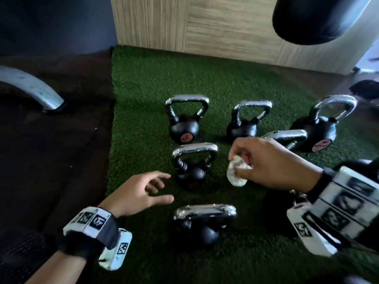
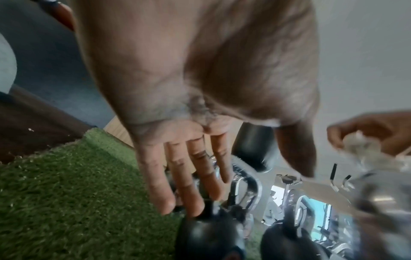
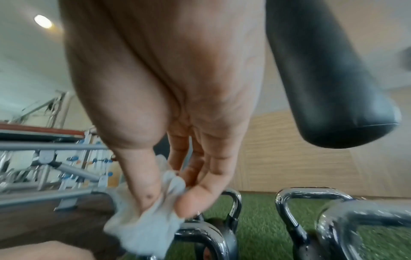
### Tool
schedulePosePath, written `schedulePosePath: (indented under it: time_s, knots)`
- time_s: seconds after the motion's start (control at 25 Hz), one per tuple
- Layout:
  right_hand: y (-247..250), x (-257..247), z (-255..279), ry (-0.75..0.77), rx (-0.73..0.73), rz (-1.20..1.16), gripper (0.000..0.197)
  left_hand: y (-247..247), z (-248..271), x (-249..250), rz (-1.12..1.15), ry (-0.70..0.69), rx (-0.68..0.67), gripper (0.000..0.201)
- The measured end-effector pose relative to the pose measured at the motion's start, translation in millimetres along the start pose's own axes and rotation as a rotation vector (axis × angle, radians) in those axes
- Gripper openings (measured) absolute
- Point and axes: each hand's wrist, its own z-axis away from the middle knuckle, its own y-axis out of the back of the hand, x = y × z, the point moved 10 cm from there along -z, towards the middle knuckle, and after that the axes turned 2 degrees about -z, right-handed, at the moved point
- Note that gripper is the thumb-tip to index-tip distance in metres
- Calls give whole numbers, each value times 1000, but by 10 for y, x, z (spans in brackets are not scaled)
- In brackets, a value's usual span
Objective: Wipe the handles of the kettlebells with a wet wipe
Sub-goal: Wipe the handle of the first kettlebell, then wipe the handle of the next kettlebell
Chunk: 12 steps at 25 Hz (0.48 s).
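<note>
Several black kettlebells with chrome handles stand on green turf (image 1: 143,83). The middle kettlebell (image 1: 191,175) with its handle (image 1: 194,149) stands just right of my left hand (image 1: 143,189), which hovers open, fingers spread, touching nothing. In the left wrist view my left hand's fingers (image 2: 189,176) hang straight above that kettlebell (image 2: 209,235). My right hand (image 1: 266,162) pinches a crumpled white wet wipe (image 1: 236,171) in the air right of the handle. The right wrist view shows thumb and fingers holding the wipe (image 3: 144,223) over chrome handles (image 3: 311,195). Another kettlebell (image 1: 203,224) stands nearest me.
A wood-panelled wall (image 1: 205,23) borders the turf at the back. A black punching bag (image 1: 315,19) hangs at the upper right. Dark rubber floor (image 1: 51,150) with a curved metal machine leg (image 1: 34,89) lies left of the turf.
</note>
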Motion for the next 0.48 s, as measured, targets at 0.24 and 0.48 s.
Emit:
schedulePosePath:
  time_s: [0.24,0.48]
  knots:
    - [-110,56,-559,-34,-2,-61,31,-142,-859,-339,11,166,118,81]
    - [-183,165,-859,12,-49,50,16,-348,-1087,-400,52,223,187,50]
